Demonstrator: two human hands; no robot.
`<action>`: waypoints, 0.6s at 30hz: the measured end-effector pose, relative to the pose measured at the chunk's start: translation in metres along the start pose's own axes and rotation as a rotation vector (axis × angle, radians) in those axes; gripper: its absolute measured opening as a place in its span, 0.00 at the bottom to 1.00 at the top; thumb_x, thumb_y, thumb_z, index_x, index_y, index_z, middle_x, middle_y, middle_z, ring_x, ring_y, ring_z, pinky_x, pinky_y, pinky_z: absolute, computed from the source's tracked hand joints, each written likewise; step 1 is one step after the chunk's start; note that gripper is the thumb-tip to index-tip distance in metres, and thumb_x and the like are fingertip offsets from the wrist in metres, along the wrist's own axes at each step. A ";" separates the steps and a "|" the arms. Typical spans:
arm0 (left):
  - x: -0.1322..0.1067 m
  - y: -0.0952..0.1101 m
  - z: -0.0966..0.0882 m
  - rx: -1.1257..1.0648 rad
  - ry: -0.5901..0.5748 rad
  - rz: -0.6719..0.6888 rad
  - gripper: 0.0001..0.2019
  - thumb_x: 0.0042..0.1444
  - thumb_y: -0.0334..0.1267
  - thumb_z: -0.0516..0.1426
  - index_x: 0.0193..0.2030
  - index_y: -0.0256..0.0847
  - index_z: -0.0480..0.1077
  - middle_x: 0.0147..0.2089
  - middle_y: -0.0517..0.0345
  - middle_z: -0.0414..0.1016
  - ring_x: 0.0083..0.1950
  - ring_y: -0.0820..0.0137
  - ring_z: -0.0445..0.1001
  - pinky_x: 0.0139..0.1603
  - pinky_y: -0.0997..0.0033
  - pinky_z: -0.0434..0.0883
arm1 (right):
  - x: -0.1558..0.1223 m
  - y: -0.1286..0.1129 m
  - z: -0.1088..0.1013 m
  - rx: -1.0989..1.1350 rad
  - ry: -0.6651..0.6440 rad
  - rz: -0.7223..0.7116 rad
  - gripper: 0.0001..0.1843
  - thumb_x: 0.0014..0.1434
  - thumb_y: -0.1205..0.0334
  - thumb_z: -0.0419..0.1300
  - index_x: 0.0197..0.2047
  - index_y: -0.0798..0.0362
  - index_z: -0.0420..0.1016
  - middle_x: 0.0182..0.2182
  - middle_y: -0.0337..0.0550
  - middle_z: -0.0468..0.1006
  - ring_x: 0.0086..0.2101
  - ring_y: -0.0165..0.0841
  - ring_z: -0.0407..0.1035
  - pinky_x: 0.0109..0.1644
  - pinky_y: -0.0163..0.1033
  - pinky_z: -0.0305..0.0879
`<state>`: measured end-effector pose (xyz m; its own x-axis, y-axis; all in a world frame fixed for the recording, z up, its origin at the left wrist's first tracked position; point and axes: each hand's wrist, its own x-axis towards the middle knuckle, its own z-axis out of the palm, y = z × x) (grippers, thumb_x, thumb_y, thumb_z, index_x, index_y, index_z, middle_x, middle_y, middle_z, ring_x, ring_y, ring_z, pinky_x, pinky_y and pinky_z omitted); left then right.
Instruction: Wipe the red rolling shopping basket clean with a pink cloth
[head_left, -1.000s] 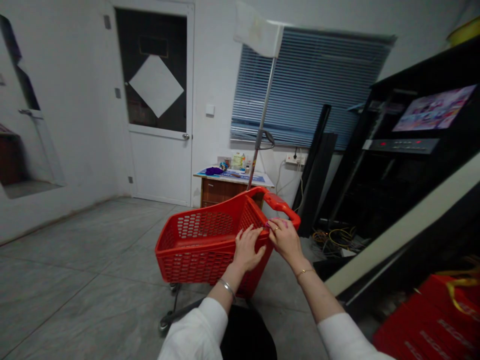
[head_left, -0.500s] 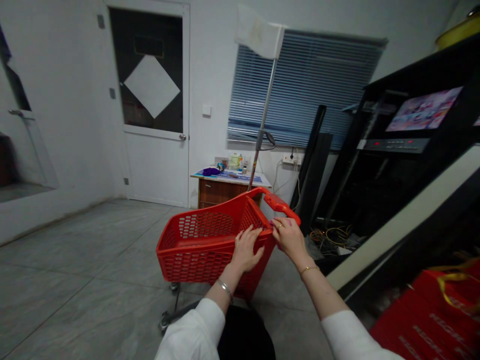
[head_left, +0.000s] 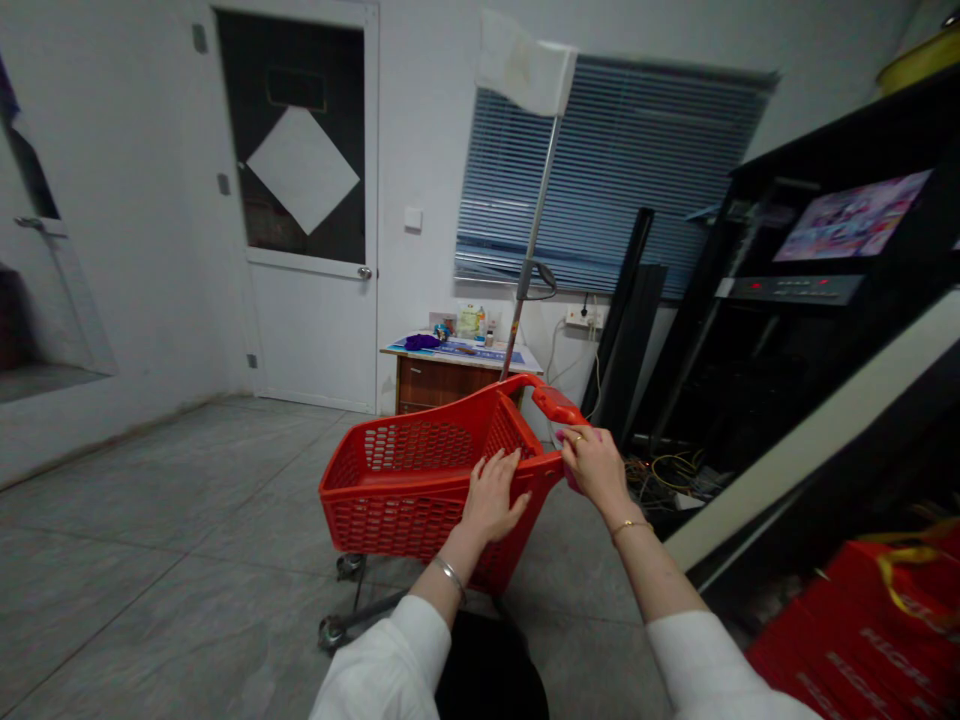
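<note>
A red plastic shopping cart [head_left: 390, 520] with perforated sides stands in front of me, its handle end to the right. My left hand [head_left: 491, 497] lies on the near top rim, fingers stretched out and thumb apart. At the near end of the red handle [head_left: 559, 405], my right hand [head_left: 598, 465] is closed around a pink cloth [head_left: 574, 480], of which only small bits show under the palm and by the fingertips. A metal pole with a white flag [head_left: 525, 78] rises from the cart's far side.
Behind the cart is a small desk [head_left: 442, 380] with a purple cloth and bottles. A white door [head_left: 311, 330] is at the back left. On the right stand a black rack [head_left: 787, 370] with a lit screen, a leaning pale board [head_left: 810, 440] and red bags [head_left: 855, 640].
My right hand has slid a little right and up along the handle end. The cart and its flag pole have shifted slightly right. My left hand stays on the rim.
</note>
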<state>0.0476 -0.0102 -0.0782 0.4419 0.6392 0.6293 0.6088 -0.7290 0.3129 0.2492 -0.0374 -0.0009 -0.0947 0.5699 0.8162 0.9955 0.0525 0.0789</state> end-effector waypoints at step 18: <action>-0.003 0.006 0.007 0.124 0.073 -0.003 0.35 0.60 0.43 0.54 0.72 0.40 0.47 0.71 0.50 0.59 0.72 0.59 0.55 0.71 0.49 0.53 | 0.005 -0.017 0.005 -0.112 -0.006 0.157 0.11 0.62 0.64 0.58 0.43 0.52 0.81 0.40 0.45 0.79 0.38 0.38 0.62 0.43 0.40 0.60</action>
<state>0.0540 -0.0148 -0.0831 0.3935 0.6184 0.6802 0.6889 -0.6883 0.2273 0.2323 -0.0318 -0.0008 0.0621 0.5688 0.8201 0.9915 -0.1291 0.0145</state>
